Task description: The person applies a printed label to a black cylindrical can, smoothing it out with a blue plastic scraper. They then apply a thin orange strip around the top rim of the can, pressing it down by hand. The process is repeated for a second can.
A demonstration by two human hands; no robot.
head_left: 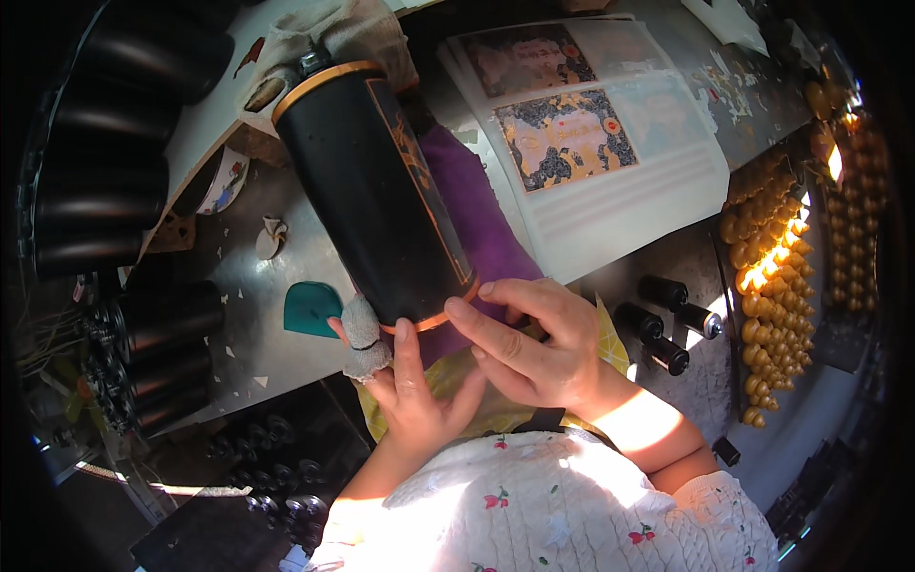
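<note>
A large glossy black cylinder (367, 195) lies tilted in front of me, its near end toward my body. Copper-gold bands ring both ends, and a gold-edged picture panel (419, 181) runs along its right side. My left hand (419, 396) grips the near end from below, thumb against the rim. A grey cloth cover (363, 338) wraps one of its fingers. My right hand (548, 338) has its fingers bent and pressed on the near gold band (434, 322). Under the cylinder lies a purple cloth (477, 214). A teal scraper-like piece (313, 310) rests left of my left hand.
Printed picture sheets (572, 143) lie on the metal table at the right. A whitish rag (334, 38) sits behind the cylinder. Black cylinders (105, 205) stack at the left. Several small black rollers (667, 319) and strings of golden gourd-shaped pieces (767, 305) stand right.
</note>
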